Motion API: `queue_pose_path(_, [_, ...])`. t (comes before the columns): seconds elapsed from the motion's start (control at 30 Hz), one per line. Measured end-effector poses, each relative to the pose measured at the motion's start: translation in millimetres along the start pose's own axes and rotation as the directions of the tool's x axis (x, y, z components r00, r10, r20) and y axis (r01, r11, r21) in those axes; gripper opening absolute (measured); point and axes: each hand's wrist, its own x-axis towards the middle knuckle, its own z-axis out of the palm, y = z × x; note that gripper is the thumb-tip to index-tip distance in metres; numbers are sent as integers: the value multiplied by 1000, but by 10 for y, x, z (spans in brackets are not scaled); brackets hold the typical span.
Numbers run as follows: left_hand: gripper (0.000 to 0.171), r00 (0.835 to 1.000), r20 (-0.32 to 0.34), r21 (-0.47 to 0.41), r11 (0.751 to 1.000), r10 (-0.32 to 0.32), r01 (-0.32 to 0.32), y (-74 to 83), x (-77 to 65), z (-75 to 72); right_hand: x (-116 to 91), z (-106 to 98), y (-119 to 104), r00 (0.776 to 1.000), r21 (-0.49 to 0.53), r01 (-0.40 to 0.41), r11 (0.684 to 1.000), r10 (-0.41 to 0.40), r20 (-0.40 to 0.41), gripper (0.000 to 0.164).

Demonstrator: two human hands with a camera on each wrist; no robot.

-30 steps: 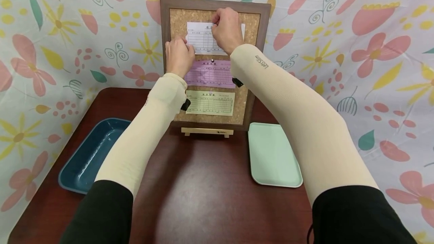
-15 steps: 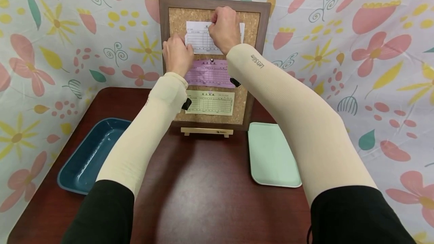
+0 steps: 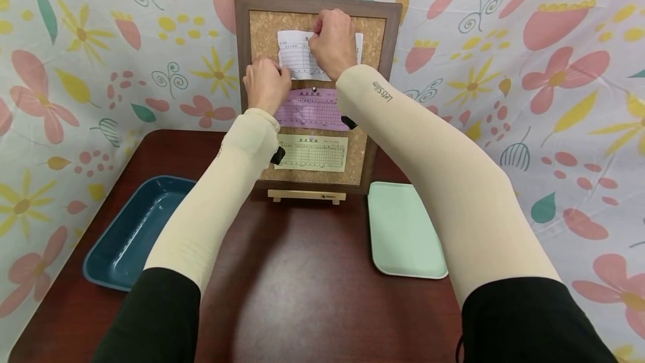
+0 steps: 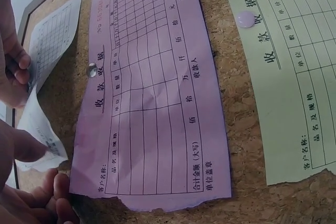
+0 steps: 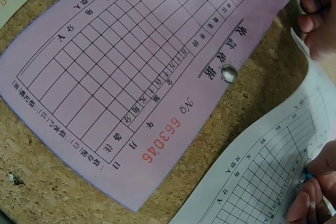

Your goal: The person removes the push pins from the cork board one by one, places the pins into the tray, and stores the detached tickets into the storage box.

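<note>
At the far left, a deep blue rectangular tray with raised walls stood on the dark red-brown bench. Next came the left hand, its thumb and fingers pinching the left end of a white printed paper slip. The slip was on the upper part of a brown-framed cork board, its surface bent and curling off the cork. Below it was a purple printed paper slip under a round silvery pin, then a pale yellow-green printed paper slip. The right hand pinched a small blue object, mostly hidden, against the white slip. Rightmost, a mint-green rectangular tray lay on the bench.
</note>
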Motion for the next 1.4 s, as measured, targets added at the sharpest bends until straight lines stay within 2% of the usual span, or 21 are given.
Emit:
queue_pose_path(0.17, [37, 1000, -8, -51, 999, -4, 4, 22, -2, 3, 2, -7, 7, 1000, 9, 5, 1000, -5, -20, 12])
queue_pose_path(0.3, [33, 999, -47, -125, 992, 0, -6, 24, -6, 8, 7, -4, 22, 1000, 19, 9, 1000, -8, -28, 13])
queue_pose_path(0.53, [23, 989, -141, -218, 973, 48, -78, 26, -15, 24, 14, 0, 51, 999, 30, 4, 1000, -3, -35, 11])
queue_pose_path(0.67, [27, 988, -145, -264, 960, 61, -98, 46, -13, 17, 15, 4, 72, 999, 34, 13, 999, -12, -51, 9])
queue_pose_path(0.83, [34, 993, -100, -234, 968, 68, -90, 66, -19, 9, 5, -1, 101, 999, 32, 20, 999, -18, -46, 8])
queue_pose_path(0.97, [31, 995, -73, -182, 980, 65, -78, 80, -23, 5, -11, -4, 132, 998, 43, 37, 998, -35, -45, 6])
queue_pose_path(1.4, [23, 993, -86, -173, 980, 80, -94, 72, -7, 33, -72, -4, 238, 989, 80, 136, 988, -131, -63, 5])
